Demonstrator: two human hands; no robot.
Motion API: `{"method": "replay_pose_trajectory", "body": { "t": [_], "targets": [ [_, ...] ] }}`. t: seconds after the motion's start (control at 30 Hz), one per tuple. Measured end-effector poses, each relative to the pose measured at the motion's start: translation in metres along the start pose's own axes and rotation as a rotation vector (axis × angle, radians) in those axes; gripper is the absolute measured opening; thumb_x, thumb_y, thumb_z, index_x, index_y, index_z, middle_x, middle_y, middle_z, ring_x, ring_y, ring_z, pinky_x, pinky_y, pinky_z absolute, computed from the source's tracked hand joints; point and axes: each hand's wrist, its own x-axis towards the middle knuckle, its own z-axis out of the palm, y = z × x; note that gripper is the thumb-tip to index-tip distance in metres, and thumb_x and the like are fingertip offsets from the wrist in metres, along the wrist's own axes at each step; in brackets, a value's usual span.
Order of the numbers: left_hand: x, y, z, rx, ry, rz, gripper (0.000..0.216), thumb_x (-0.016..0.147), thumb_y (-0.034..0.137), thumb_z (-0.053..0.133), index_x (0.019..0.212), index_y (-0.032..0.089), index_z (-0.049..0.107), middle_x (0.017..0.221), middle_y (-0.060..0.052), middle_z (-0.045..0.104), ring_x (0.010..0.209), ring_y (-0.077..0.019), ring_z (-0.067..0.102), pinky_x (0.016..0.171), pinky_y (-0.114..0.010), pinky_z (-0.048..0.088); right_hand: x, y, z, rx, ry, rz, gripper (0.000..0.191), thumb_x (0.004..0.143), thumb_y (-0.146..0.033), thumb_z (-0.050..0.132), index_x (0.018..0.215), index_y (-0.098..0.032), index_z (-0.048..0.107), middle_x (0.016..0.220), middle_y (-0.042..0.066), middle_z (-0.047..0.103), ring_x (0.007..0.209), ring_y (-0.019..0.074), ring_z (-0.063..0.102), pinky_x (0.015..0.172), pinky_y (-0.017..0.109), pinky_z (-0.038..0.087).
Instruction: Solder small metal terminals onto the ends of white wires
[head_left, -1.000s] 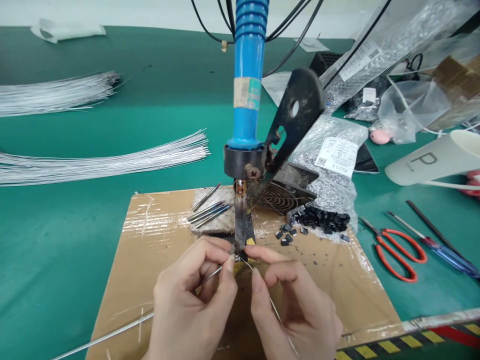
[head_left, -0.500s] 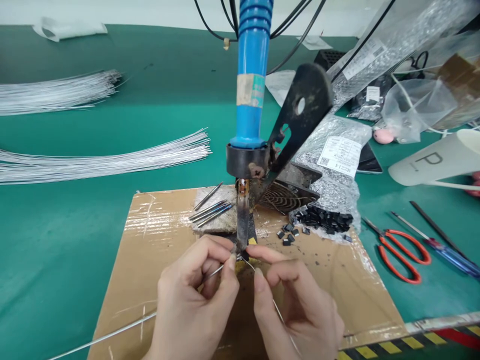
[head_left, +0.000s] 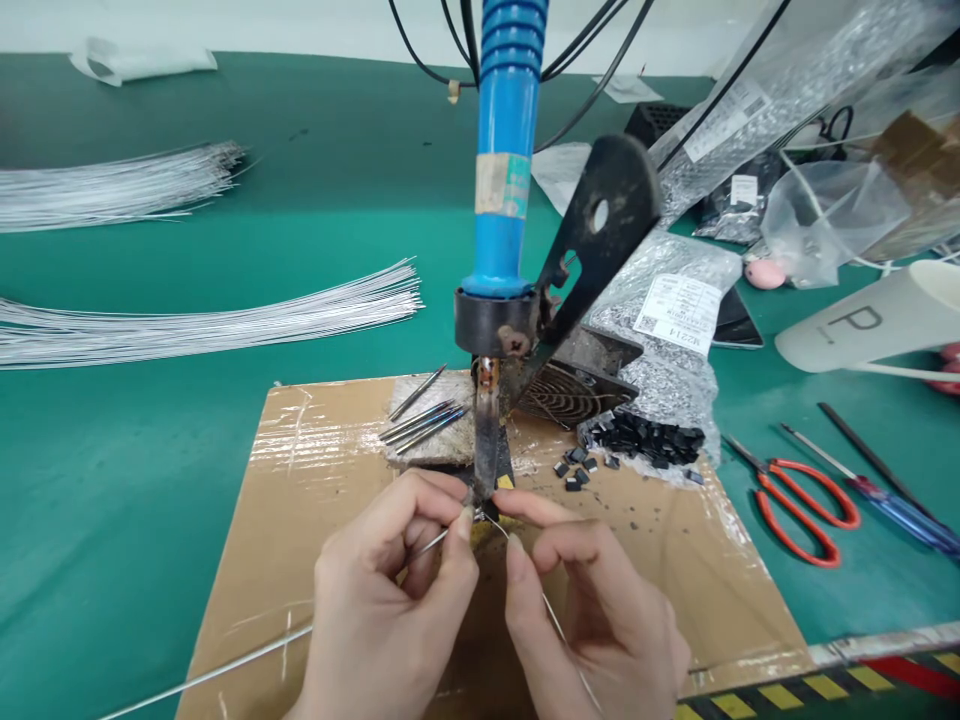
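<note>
A blue-handled soldering iron (head_left: 504,180) stands tip down in a dark metal bracket (head_left: 592,240) over a taped cardboard sheet (head_left: 300,470). My left hand (head_left: 390,610) pinches a thin silver wire (head_left: 225,670) that runs off to the lower left. My right hand (head_left: 592,610) pinches a second thin wire (head_left: 559,635) that trails toward me. Both sets of fingertips meet right under the iron's tip (head_left: 486,480). What sits at the joint is too small to make out.
Small black parts (head_left: 645,438) are heaped right of the iron, and dark pins (head_left: 420,420) lie on a grey pad. Two bundles of silver wire (head_left: 202,325) lie on the green mat at left. Red scissors (head_left: 802,505), a screwdriver (head_left: 892,505), a paper cup (head_left: 870,315) and bags sit at right.
Both hands stay pinched at the iron's tip. Only the view has shifted slightly.
</note>
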Motion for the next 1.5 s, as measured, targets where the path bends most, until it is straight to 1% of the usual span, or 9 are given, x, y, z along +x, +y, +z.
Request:
{"method": "replay_pose_trajectory", "body": {
  "t": [0.1,0.27,0.4,0.63,0.77,0.9,1.07,1.3,1.5],
  "targets": [
    [0.0,-0.001,0.0,-0.009,0.004,0.003,0.012,0.095,0.019,0.062,0.083,0.022,0.066,0.087,0.0,0.07,0.062,-0.0097,0.063,0.052,-0.017,0.047,0.0,0.0,0.0,-0.018,0.0,-0.011,0.018,0.088,-0.013,0.07,0.078,-0.024,0.06,0.104,0.004,0.083,0.086,0.0151,0.079,0.084,0.022,0.062],
    [-0.001,-0.002,0.001,-0.027,-0.011,-0.006,0.012,0.094,0.019,0.063,0.082,0.023,0.066,0.088,0.001,0.068,0.061,-0.0085,0.061,0.05,-0.017,0.043,0.0,0.001,-0.001,-0.009,0.001,-0.009,0.017,0.089,-0.013,0.069,0.08,-0.025,0.06,0.107,-0.001,0.082,0.092,0.012,0.08,0.086,0.016,0.058],
    [-0.001,0.004,0.007,-0.085,0.05,-0.064,0.014,0.09,0.019,0.064,0.076,0.021,0.064,0.089,0.002,0.068,0.055,-0.006,0.053,0.048,-0.019,0.036,0.001,0.002,-0.003,-0.023,-0.01,-0.006,0.016,0.09,-0.016,0.069,0.079,-0.025,0.061,0.108,0.0,0.082,0.093,0.0127,0.08,0.087,0.017,0.059],
    [-0.001,0.009,0.013,-0.138,0.094,-0.11,0.014,0.087,0.021,0.066,0.074,0.02,0.063,0.088,0.0,0.069,0.058,-0.0083,0.059,0.049,-0.02,0.04,0.002,0.002,-0.006,-0.063,-0.032,-0.028,0.017,0.088,-0.015,0.072,0.079,-0.025,0.061,0.107,0.0,0.083,0.09,0.0131,0.081,0.084,0.016,0.06],
    [-0.001,0.009,0.011,-0.127,0.081,-0.107,0.013,0.085,0.02,0.068,0.073,0.02,0.062,0.087,0.001,0.069,0.055,-0.0064,0.053,0.048,-0.02,0.036,0.002,0.002,-0.006,-0.06,-0.035,-0.039,0.017,0.088,-0.014,0.072,0.08,-0.025,0.061,0.107,0.0,0.083,0.089,0.0129,0.08,0.086,0.017,0.06],
    [-0.002,0.01,0.012,-0.115,0.1,-0.113,0.013,0.084,0.021,0.068,0.072,0.02,0.063,0.087,0.0,0.069,0.063,-0.0086,0.059,0.052,-0.019,0.04,0.002,0.002,-0.006,-0.057,-0.036,-0.036,0.017,0.088,-0.014,0.071,0.08,-0.026,0.061,0.108,-0.002,0.083,0.091,0.0112,0.08,0.087,0.015,0.059],
    [-0.004,0.011,0.013,-0.113,0.126,-0.097,0.013,0.086,0.022,0.065,0.073,0.021,0.065,0.087,0.002,0.068,0.064,-0.0081,0.063,0.054,-0.018,0.043,0.001,0.003,-0.004,-0.069,-0.01,-0.05,0.016,0.087,-0.014,0.071,0.08,-0.025,0.062,0.104,-0.001,0.083,0.083,0.0115,0.08,0.084,0.017,0.061],
    [-0.004,0.009,0.012,-0.112,0.123,-0.064,0.014,0.088,0.022,0.065,0.073,0.02,0.065,0.086,0.0,0.069,0.055,-0.007,0.056,0.049,-0.019,0.04,0.0,0.002,-0.001,-0.072,0.021,-0.053,0.017,0.087,-0.014,0.072,0.078,-0.025,0.061,0.102,0.0,0.083,0.082,0.0126,0.08,0.079,0.016,0.061],
    [-0.004,0.01,0.012,-0.123,0.13,-0.055,0.014,0.087,0.021,0.065,0.073,0.021,0.066,0.085,-0.001,0.069,0.066,-0.0108,0.064,0.056,-0.018,0.049,0.0,0.003,-0.001,-0.051,0.011,-0.059,0.016,0.086,-0.014,0.072,0.078,-0.024,0.062,0.102,0.003,0.083,0.081,0.0152,0.081,0.08,0.02,0.064]
  ]
}}
